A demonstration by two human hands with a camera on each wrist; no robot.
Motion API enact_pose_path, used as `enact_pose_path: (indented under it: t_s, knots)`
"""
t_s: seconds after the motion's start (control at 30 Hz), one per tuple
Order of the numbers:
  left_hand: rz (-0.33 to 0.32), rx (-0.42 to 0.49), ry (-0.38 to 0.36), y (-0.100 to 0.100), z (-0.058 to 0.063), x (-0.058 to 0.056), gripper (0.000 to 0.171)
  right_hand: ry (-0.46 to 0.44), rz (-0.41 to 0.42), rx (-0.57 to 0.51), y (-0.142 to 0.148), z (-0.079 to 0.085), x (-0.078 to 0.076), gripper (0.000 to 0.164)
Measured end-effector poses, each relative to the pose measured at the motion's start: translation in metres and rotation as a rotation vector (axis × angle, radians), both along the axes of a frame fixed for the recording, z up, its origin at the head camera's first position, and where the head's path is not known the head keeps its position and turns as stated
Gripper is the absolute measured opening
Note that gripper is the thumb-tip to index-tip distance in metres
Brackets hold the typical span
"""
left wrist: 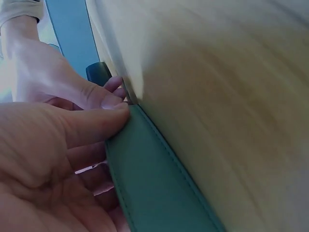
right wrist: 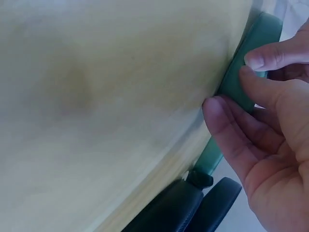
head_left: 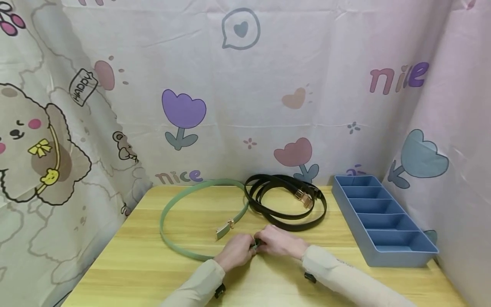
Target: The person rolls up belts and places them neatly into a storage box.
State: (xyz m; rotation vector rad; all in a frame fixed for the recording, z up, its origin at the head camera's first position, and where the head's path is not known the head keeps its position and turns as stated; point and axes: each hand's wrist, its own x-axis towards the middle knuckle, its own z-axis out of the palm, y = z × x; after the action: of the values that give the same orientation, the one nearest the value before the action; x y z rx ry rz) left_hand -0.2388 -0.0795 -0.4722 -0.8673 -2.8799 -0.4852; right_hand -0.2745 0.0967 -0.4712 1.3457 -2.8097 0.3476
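A green belt (head_left: 222, 182) lies in a wide loop on the table, its buckle (head_left: 224, 230) resting inside the loop. My left hand (head_left: 235, 251) pinches the belt's strap between thumb and fingers; the left wrist view shows the stitched strap (left wrist: 157, 183) running under the thumb. Close against it, my right hand (head_left: 280, 241) pinches the same strap close to the left thumb. In the right wrist view the green strap (right wrist: 263, 36) passes behind the fingers of both hands, which hide part of it.
A black belt (head_left: 303, 226) with a gold buckle (head_left: 304, 199) lies coiled just beyond my right hand. At the right stands a blue divided tray (head_left: 354, 230) with several compartments. Printed cloth (head_left: 245, 85) hangs behind the wooden table (head_left: 126, 256).
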Motion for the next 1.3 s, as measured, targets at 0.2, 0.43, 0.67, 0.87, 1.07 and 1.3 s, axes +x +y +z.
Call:
enact_pose_path:
  t_s: [0.2,0.43,0.67,0.87,1.07,1.3]
  knots:
    - [-0.011,0.073,-0.010,-0.003,0.000,-0.001,0.029,0.008,0.069,0.036,-0.003,0.005,-0.003,0.004]
    - [-0.074,0.021,-0.083,-0.005,-0.001,0.001,0.025,0.040,0.090,0.012,-0.006,0.001,-0.002,0.016]
    - [-0.069,0.107,-0.059,-0.004,-0.003,-0.003,0.024,0.044,0.098,-0.047,-0.003,-0.006,-0.002,0.012]
    - [-0.011,0.129,-0.065,-0.011,-0.005,-0.004,0.022,-0.019,0.097,-0.142,0.003,-0.010,0.000,0.021]
    - [-0.081,0.071,-0.083,-0.007,-0.004,-0.006,0.014,-0.102,0.038,-0.163,0.008,-0.007,0.001,0.034]
    - [-0.001,0.114,-0.051,-0.001,-0.005,-0.003,0.013,0.054,0.111,-0.161,0.012,-0.008,0.001,0.014]
